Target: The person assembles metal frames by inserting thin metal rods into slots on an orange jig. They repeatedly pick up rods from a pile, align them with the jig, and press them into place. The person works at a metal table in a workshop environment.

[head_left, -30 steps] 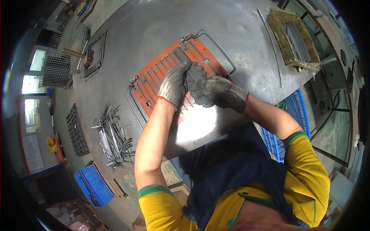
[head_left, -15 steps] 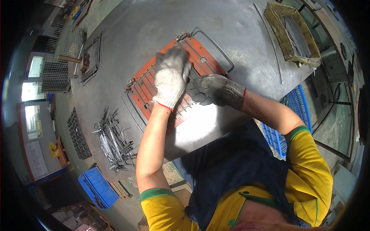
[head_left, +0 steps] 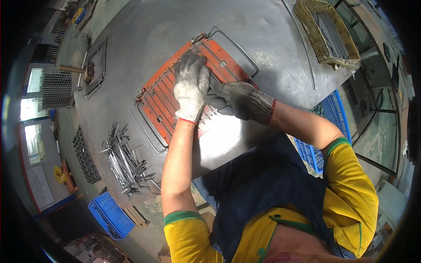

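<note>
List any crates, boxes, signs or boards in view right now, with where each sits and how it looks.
Blue plastic crate: on the floor, lower left, rectangular, solid walls.
Blue slatted crate: right of the table, behind the right arm, partly hidden.
Wooden tray: top right on the metal table, worn yellowish frame holding wire pieces.
Pale board: far left wall, rectangular, too blurred to tell more.

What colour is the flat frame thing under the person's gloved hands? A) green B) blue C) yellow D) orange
D: both gloved hands, the left hand and the right hand, press on an orange jig plate lying on the grey metal table, with thin wires laid in its slots.
</note>
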The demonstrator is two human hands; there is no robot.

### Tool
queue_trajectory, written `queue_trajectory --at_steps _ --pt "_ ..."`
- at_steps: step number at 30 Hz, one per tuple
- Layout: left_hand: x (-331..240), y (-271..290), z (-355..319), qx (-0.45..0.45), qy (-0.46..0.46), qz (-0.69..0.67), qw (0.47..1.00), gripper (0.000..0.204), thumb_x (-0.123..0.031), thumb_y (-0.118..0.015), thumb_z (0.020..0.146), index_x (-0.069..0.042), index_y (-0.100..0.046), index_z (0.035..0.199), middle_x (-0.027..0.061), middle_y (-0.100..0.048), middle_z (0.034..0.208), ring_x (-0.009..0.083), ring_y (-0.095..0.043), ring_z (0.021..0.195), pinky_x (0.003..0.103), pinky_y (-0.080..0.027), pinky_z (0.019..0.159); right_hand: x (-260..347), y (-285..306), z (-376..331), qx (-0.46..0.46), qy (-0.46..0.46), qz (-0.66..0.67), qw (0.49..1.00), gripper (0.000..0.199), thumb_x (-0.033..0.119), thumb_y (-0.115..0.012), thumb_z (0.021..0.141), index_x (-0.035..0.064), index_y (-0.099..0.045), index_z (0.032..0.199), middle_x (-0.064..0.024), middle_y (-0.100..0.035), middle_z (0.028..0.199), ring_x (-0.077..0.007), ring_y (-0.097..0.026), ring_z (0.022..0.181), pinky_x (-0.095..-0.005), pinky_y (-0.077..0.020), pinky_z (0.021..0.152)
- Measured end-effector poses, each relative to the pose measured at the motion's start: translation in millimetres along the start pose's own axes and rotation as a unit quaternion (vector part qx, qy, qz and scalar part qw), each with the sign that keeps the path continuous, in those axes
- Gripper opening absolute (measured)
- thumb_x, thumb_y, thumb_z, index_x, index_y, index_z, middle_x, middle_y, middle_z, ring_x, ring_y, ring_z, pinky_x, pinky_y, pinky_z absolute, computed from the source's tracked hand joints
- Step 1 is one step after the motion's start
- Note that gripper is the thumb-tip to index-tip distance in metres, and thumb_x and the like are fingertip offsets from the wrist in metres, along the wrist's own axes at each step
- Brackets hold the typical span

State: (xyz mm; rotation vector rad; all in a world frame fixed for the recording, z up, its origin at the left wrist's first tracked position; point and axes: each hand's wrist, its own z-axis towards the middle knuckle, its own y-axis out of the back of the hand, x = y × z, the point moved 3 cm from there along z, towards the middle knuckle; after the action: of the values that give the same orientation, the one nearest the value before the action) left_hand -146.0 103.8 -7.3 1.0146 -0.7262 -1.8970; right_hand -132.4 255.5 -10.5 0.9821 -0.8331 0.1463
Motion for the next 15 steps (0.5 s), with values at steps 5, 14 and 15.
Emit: queue_trajectory --at_steps 5,14,15 --pt "-10.9 -1.9 4.0 0.057 -0.046 0.157 0.985 0.033 -0.025 -0.054 0.092 -0.009 -0.058 0.120 0.0142 -0.056 0.124 0.0360 -0.048 0.121 0.049 -0.034 0.106 27.2 5.0 -50.7 0.096 -0.069 0.166 0.979 0.024 0.014 -0.056 0.092 0.0063 -0.063 0.113 -0.0086 -0.067 0.099 -0.0176 -0.064 0.088 -0.0323 -0.0537 0.073" --pt "-13.0 -10.9 15.2 0.152 -0.094 0.076 0.981 0.045 -0.031 -0.052 0.094 -0.006 -0.051 0.132 0.0183 -0.049 0.136 0.0379 -0.037 0.134 0.053 -0.021 0.116 -13.5 107.2 -37.7 -0.263 -0.234 0.176 0.919 0.035 0.021 -0.060 0.092 0.0043 -0.059 0.123 -0.0114 -0.067 0.108 -0.0225 -0.067 0.095 -0.0322 -0.0537 0.084" --pt "-13.2 -6.9 15.0 0.141 -0.108 0.090 0.980 0.045 -0.029 -0.053 0.093 -0.005 -0.051 0.130 0.0176 -0.049 0.134 0.0370 -0.038 0.133 0.053 -0.022 0.114 -21.7 108.8 -23.8 -0.295 -0.206 0.021 0.933 0.041 0.029 -0.059 0.092 0.0063 -0.057 0.126 -0.0149 -0.064 0.116 -0.0278 -0.066 0.102 -0.0347 -0.0534 0.085"
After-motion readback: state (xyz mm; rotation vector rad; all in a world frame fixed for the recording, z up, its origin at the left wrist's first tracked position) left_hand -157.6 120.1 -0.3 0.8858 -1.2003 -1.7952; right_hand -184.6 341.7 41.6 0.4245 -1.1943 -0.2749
